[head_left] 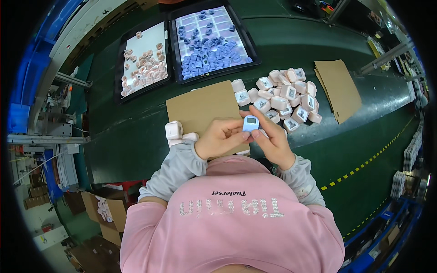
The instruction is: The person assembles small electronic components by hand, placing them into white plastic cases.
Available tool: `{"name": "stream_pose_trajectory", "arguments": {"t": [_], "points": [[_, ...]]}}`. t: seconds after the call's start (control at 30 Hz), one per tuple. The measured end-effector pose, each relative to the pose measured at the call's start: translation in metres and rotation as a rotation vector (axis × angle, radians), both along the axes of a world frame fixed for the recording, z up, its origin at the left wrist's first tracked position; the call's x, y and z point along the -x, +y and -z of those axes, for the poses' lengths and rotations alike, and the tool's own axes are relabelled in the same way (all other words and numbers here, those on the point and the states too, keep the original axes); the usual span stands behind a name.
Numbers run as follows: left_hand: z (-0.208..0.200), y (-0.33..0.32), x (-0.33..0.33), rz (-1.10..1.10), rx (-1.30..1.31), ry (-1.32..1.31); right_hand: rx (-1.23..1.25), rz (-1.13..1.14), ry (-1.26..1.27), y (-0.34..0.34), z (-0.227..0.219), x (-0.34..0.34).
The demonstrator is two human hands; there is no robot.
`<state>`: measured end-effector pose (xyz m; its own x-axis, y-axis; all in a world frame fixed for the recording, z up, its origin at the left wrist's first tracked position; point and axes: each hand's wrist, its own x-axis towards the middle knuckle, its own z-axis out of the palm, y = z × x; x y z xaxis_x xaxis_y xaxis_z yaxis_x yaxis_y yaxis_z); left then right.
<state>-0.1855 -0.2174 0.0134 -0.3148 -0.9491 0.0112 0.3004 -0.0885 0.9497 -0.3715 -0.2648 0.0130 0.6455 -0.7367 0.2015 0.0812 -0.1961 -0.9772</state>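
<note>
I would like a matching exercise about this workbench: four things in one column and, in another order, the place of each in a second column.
Things:
1. small blue device with a screen
2. pile of white devices
3. tray of blue parts
4. tray of pink parts

Places:
A. on the green table, far left, next to the other tray
B. held between the left hand and the right hand
C. right of the cardboard sheet
D. far edge, beyond the cardboard sheet

Pairs: 1-B, 2-C, 3-D, 4-A
</note>
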Motion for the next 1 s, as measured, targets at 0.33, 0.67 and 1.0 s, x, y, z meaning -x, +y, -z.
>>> {"name": "stream_pose_trajectory", "arguments": {"t": [0.33,0.67,1.0], "points": [[0.002,0.000,0.000,-0.043,0.301,-0.352,0.193,-0.023,0.007,-0.004,-0.004,0.003],[0.002,0.000,-0.001,-0.047,0.351,-0.373,0.244,-0.027,0.016,-0.003,-0.007,0.003],[0.003,0.000,-0.002,-0.042,0.395,-0.372,0.273,-0.037,0.023,-0.004,-0.008,0.004]]}}
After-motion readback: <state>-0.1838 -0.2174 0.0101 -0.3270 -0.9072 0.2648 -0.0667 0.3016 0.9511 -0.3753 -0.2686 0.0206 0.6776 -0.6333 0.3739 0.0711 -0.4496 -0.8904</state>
